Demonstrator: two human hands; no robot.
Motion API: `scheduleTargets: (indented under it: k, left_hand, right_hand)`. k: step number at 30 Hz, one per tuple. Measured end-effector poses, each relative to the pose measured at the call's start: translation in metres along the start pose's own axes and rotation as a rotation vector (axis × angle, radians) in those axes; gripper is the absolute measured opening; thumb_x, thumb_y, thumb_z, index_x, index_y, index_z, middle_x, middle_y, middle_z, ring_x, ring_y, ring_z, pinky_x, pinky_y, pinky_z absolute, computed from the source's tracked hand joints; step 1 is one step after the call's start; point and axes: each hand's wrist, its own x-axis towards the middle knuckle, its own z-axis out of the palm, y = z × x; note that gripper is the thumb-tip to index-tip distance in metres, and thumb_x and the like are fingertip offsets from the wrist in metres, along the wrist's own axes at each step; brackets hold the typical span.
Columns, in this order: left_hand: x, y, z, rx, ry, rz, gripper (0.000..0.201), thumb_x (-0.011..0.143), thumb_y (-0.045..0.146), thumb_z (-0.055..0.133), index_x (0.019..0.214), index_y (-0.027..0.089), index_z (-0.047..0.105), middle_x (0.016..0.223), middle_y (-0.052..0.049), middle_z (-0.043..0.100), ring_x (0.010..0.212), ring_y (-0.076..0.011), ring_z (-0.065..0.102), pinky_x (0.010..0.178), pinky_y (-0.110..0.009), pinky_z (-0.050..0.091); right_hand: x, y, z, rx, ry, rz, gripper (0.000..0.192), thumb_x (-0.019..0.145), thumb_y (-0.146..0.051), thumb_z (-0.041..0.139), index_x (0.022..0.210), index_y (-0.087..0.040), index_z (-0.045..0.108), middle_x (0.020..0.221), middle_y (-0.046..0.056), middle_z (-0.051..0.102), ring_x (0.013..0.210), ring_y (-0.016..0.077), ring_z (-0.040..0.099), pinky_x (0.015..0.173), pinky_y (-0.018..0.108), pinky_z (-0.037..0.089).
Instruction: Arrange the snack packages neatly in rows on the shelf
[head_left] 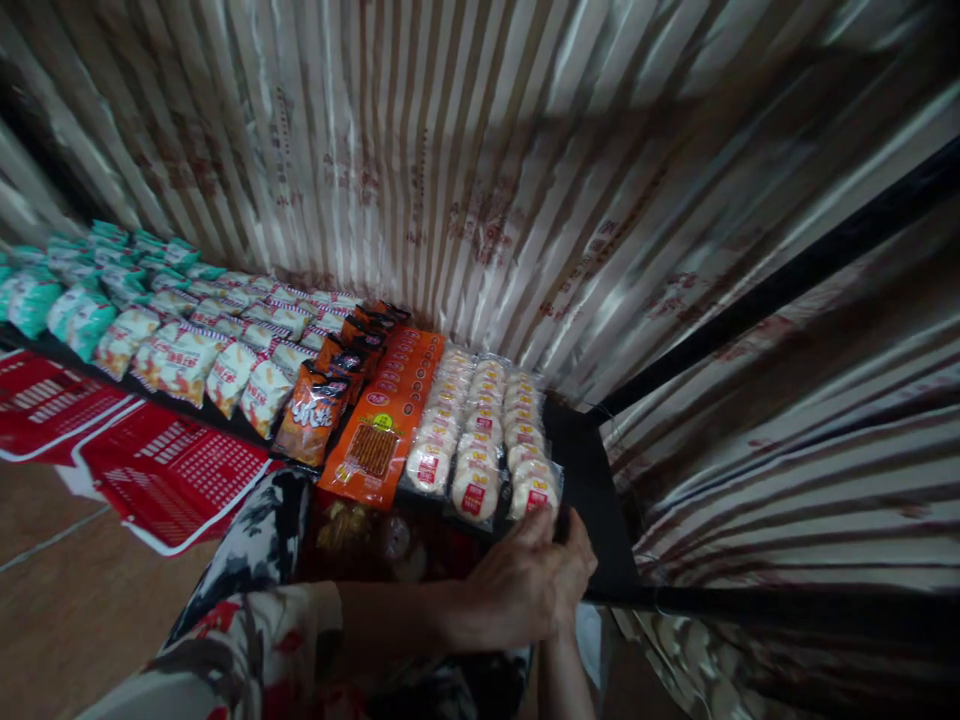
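My left hand (514, 582) reaches in from the left under a floral sleeve and overlaps my right hand (576, 560), which comes up from below. Both have curled fingers and meet at the front edge of the black shelf (596, 490). What they hold, if anything, is hidden between them. Just beyond my fingertips lies the front round rice cracker packet (536, 492) of the right-hand row; whether my fingers touch it I cannot tell. Two more rows of clear-wrapped rice crackers (476, 485) stand to its left.
Left of the crackers lie a flat orange snack packet (375, 440), orange-and-black bags (307, 415), white bags (176, 360) and teal bags (79, 315). Red baskets (169, 470) stand below the shelf's left part. A black post (750, 290) slants at right before a striped curtain (480, 160).
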Motion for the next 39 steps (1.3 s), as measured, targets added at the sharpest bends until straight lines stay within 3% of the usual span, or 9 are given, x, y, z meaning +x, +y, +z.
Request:
scheduleTargets:
  k: [2, 6, 11, 13, 15, 19, 25, 29, 39]
  left_hand:
    - [-0.020, -0.007, -0.018, 0.044, -0.017, 0.031, 0.047, 0.077, 0.009, 0.044, 0.123, 0.013, 0.055, 0.150, -0.014, 0.030, 0.142, -0.0269, 0.020, 0.115, -0.045, 0.026]
    - [-0.053, -0.048, -0.066, 0.331, 0.083, -0.045, 0.044, 0.076, 0.005, 0.042, 0.117, 0.012, 0.059, 0.151, -0.012, 0.030, 0.144, -0.0275, 0.011, 0.115, -0.048, 0.027]
    - [-0.076, -0.107, -0.121, 0.546, 0.270, -0.150, 0.038, 0.084, 0.011, 0.037, 0.113, 0.009, 0.060, 0.147, -0.015, 0.037, 0.143, -0.0287, 0.015, 0.113, -0.050, 0.028]
    - [-0.081, -0.124, -0.135, 0.622, 0.320, -0.178, 0.040, 0.084, 0.010, 0.036, 0.117, 0.009, 0.059, 0.144, -0.015, 0.040, 0.142, -0.0283, 0.018, 0.113, -0.051, 0.027]
    - [-0.083, -0.137, -0.144, 0.670, 0.329, -0.212, 0.041, 0.084, 0.011, 0.036, 0.120, 0.007, 0.057, 0.144, -0.017, 0.040, 0.142, -0.0282, 0.020, 0.113, -0.048, 0.029]
    - [-0.080, -0.149, -0.154, 0.730, 0.255, -0.246, 0.042, 0.086, 0.012, 0.035, 0.122, 0.006, 0.056, 0.144, -0.018, 0.040, 0.141, -0.0282, 0.022, 0.111, -0.046, 0.032]
    - [-0.068, -0.153, -0.159, 0.782, 0.155, -0.258, 0.046, 0.087, 0.014, 0.037, 0.130, 0.007, 0.049, 0.141, -0.018, 0.044, 0.139, -0.0307, 0.026, 0.108, -0.049, 0.034]
    - [-0.067, -0.159, -0.156, 0.792, 0.198, -0.212, 0.046, 0.089, 0.021, 0.039, 0.130, 0.005, 0.049, 0.140, -0.022, 0.044, 0.136, -0.0329, 0.032, 0.108, -0.050, 0.035]
    - [-0.074, -0.176, -0.147, 0.865, 0.297, -0.083, 0.048, 0.087, 0.022, 0.041, 0.133, 0.007, 0.046, 0.138, -0.021, 0.048, 0.133, -0.0309, 0.039, 0.107, -0.047, 0.036]
  right_hand:
    - [-0.006, -0.017, -0.005, 0.025, 0.102, -0.002, 0.078, 0.082, -0.066, 0.032, 0.124, -0.004, 0.053, 0.122, 0.026, 0.057, 0.118, 0.0360, 0.049, 0.099, 0.050, 0.036]
    - [-0.029, -0.064, -0.005, 0.184, 0.109, 0.037, 0.062, 0.086, -0.057, 0.038, 0.120, -0.008, 0.057, 0.116, 0.021, 0.060, 0.108, 0.0306, 0.056, 0.092, 0.045, 0.044]
    - [-0.074, -0.122, 0.024, 0.377, -0.158, -0.071, 0.044, 0.087, -0.045, 0.043, 0.109, -0.012, 0.062, 0.109, 0.016, 0.065, 0.103, 0.0241, 0.060, 0.094, 0.039, 0.045]
    - [-0.092, -0.140, 0.041, 0.397, -0.327, -0.119, 0.040, 0.087, -0.040, 0.042, 0.109, -0.014, 0.063, 0.111, 0.014, 0.066, 0.104, 0.0227, 0.061, 0.094, 0.039, 0.047]
    - [-0.107, -0.152, 0.057, 0.377, -0.396, -0.157, 0.041, 0.086, -0.038, 0.041, 0.110, -0.012, 0.064, 0.115, 0.015, 0.064, 0.108, 0.0236, 0.059, 0.097, 0.040, 0.046]
    - [-0.124, -0.161, 0.078, 0.264, -0.375, -0.192, 0.045, 0.084, -0.032, 0.038, 0.114, -0.010, 0.063, 0.120, 0.018, 0.062, 0.114, 0.0263, 0.056, 0.100, 0.046, 0.043]
    - [-0.120, -0.171, 0.075, 0.183, -0.349, -0.194, 0.045, 0.086, -0.032, 0.036, 0.115, -0.011, 0.064, 0.118, 0.015, 0.065, 0.112, 0.0255, 0.058, 0.100, 0.046, 0.044]
    - [-0.108, -0.187, 0.080, 0.265, -0.375, -0.208, 0.048, 0.090, -0.037, 0.034, 0.121, -0.013, 0.060, 0.125, 0.013, 0.061, 0.118, 0.0230, 0.054, 0.104, 0.044, 0.040]
    - [-0.074, -0.227, 0.124, 0.395, -0.457, -0.064, 0.066, 0.091, -0.050, 0.029, 0.142, -0.008, 0.035, 0.149, 0.015, 0.033, 0.139, 0.0227, 0.028, 0.115, 0.046, 0.020]
